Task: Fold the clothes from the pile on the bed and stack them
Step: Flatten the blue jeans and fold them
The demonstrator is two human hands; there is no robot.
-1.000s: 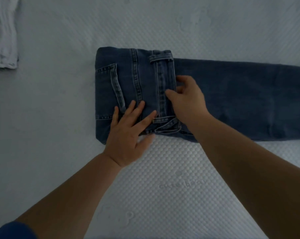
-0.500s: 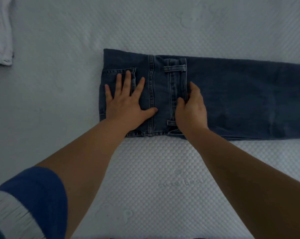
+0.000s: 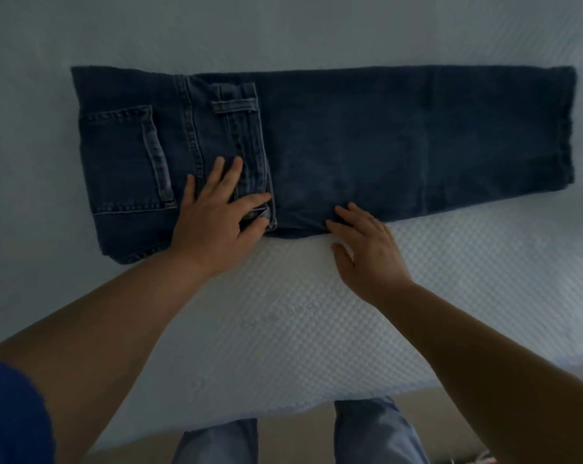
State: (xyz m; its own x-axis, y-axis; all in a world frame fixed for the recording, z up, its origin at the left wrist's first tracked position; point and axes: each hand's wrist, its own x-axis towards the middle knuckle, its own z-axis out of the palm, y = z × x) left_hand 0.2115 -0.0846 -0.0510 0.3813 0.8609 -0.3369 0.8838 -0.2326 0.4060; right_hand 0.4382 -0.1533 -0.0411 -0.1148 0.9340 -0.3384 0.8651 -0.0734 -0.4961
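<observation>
Jeans [image 3: 350, 139] lie flat on the bed [image 3: 283, 313], long axis running left to right across my view. They are folded lengthwise, one leg over the other, so they make one long dark band. The waist end sits at my left, with a back pocket [image 3: 123, 162] and a belt loop [image 3: 234, 105] facing up; the hems point right and end well short of the frame's edge. The near long edge runs roughly parallel to the near edge of the mattress.

My left hand [image 3: 216, 222] lies palm down on the waistband area, just right of the pocket. Its fingers are straight and spread, thumb stretched out to the right along the seam, pressing the denim flat. It grips nothing.

My right hand [image 3: 367, 249] sits at the near edge of the jeans, a little right of the left hand and apart from it. Its fingers are loosely extended and slightly fanned, with the fingertips touching the cloth near a small crease at the edge; the palm rests over bare mattress. It does not pinch the cloth as far as I can see.

Both forearms reach in from the bottom, and a blue sleeve [image 3: 12, 413] shows at the lower left. Below the mattress edge I see my legs [image 3: 377, 433] in lighter denim over a tan floor [image 3: 297, 426].
</observation>
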